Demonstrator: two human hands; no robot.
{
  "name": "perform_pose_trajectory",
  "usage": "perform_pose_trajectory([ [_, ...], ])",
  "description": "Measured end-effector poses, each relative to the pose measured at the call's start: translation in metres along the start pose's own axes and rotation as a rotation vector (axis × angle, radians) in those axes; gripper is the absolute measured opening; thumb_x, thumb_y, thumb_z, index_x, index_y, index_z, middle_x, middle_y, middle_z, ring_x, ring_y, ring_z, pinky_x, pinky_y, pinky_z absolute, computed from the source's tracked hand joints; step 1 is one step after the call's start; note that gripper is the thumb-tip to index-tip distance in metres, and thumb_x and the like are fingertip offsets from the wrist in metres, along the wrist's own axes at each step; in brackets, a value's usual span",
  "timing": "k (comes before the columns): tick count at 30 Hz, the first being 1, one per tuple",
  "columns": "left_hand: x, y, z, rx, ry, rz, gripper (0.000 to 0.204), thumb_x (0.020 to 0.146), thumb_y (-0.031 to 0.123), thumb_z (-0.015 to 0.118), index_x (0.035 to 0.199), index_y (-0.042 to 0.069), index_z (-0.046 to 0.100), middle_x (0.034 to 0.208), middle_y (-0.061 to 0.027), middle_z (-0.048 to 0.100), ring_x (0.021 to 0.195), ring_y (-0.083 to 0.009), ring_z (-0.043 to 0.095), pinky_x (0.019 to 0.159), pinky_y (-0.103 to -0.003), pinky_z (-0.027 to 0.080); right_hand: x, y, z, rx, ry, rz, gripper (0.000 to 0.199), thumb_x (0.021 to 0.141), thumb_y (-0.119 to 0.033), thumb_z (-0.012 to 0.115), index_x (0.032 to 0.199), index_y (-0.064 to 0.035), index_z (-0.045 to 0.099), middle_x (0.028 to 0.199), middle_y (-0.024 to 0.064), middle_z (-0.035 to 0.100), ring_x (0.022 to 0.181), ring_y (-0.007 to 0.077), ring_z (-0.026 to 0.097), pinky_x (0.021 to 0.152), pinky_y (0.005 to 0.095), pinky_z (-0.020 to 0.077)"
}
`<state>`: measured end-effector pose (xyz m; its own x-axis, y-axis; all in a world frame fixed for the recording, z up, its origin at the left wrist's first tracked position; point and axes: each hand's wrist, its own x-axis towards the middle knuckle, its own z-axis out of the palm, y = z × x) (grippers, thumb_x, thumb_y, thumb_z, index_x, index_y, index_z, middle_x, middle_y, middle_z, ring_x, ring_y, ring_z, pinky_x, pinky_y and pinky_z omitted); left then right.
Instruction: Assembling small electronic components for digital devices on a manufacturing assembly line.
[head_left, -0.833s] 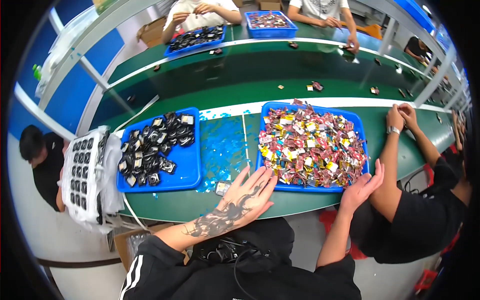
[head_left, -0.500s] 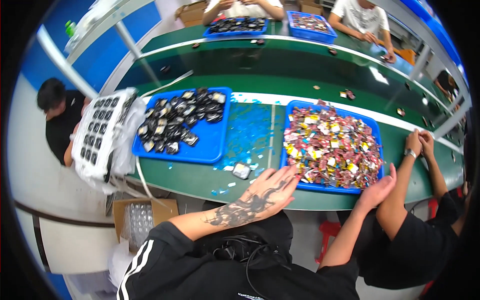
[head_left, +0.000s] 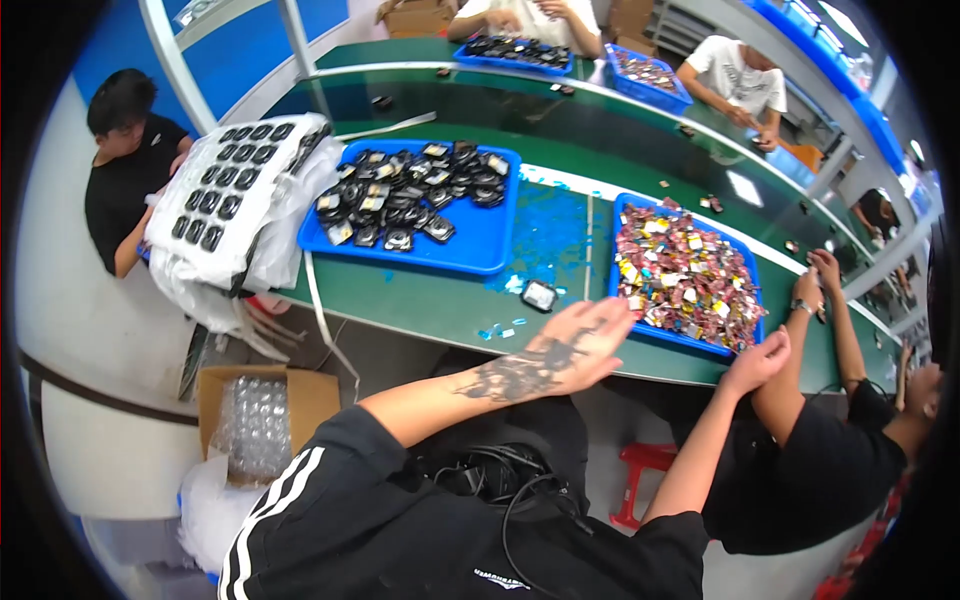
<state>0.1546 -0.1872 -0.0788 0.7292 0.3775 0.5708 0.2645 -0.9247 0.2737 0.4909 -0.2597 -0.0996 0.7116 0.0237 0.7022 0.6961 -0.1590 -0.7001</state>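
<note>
My left hand (head_left: 582, 345), its forearm tattooed, is stretched out flat with the fingers together and nothing in it. Its fingertips reach the near left corner of a blue tray (head_left: 692, 346) heaped with small pink, yellow and white pieces (head_left: 690, 275). My right hand (head_left: 756, 363) is by that tray's near right corner, fingers loosely curved, with nothing seen in it. Just beyond my left hand, a single black-rimmed part with a pale face (head_left: 539, 295) lies on the green table. Farther left, another blue tray (head_left: 455, 256) holds a pile of black parts (head_left: 400, 205).
Blue film scraps (head_left: 548, 240) litter the table between the trays. A white tray of black parts (head_left: 222, 180) sits at the left edge, above a cardboard box (head_left: 320, 400). On my right is a co-worker's arm (head_left: 790, 370); other people sit across the table.
The view has shifted, so the trays appear farther up. My right hand's fingers have curled in from a more stretched pose. My left hand stays flat by the tray.
</note>
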Motion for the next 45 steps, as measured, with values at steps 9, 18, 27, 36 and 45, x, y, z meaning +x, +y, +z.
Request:
perform_pose_trajectory([
  [9,-0.015,-0.065,-0.082,0.288,-0.122,-0.265,0.027,0.079,0.024,0.072,0.097,0.006,0.062,0.109,-0.0125,0.055,0.104,-0.0284,0.049,0.083,-0.039,0.042,-0.037,-0.112,-0.02,0.049,-0.44,-0.334,0.008,0.084,-0.004,0.066,0.091,0.0002,0.065,0.096,0.0142,0.064,0.095,0.0296,0.059,0.086,0.0387,0.0455],
  [18,-0.015,-0.086,-0.072,0.132,-0.139,-0.196,0.029,0.079,0.023,0.072,0.103,0.008,0.068,0.117,-0.0123,0.055,0.105,-0.0288,0.048,0.083,-0.039,0.041,-0.035,-0.152,0.057,-0.053,-0.867,-0.662,0.018,0.076,-0.007,0.072,0.094,-0.0071,0.069,0.098,0.0083,0.06,0.097,0.0293,0.056,0.086,0.043,0.0429],
  [27,0.01,-0.093,-0.08,-0.498,-0.167,-0.434,0.018,0.085,0.016,0.07,0.09,0.006,0.055,0.098,-0.0072,0.061,0.094,-0.017,0.057,0.076,-0.031,0.042,-0.03,-0.17,0.083,-0.06,-0.933,-0.704,0.014,0.076,-0.003,0.067,0.088,-0.0058,0.06,0.105,0.0091,0.058,0.103,0.0315,0.053,0.09,0.0447,0.0401],
  [36,0.032,-0.115,-0.09,-1.585,0.046,-0.913,0.011,0.097,0.01,0.055,0.096,0.004,0.047,0.087,-0.0044,0.058,0.086,-0.015,0.065,0.071,-0.03,0.057,-0.031,-0.178,0.075,0.285,-0.888,-0.116,0.012,0.09,0.007,0.052,0.098,0.0023,0.06,0.088,0.0097,0.06,0.074,0.0152,0.062,0.068,0.027,0.0498],
  [45,0.026,-0.137,-0.08,-1.432,0.009,-0.885,0.024,0.096,0.008,0.055,0.119,0.004,0.048,0.093,-0.0056,0.057,0.071,-0.0115,0.058,0.069,-0.025,0.052,-0.069,-0.227,0.083,0.688,-1.226,0.272,0.015,0.088,0.005,0.06,0.103,0.0031,0.061,0.093,0.0037,0.06,0.079,0.0071,0.057,0.07,0.0204,0.0469],
])
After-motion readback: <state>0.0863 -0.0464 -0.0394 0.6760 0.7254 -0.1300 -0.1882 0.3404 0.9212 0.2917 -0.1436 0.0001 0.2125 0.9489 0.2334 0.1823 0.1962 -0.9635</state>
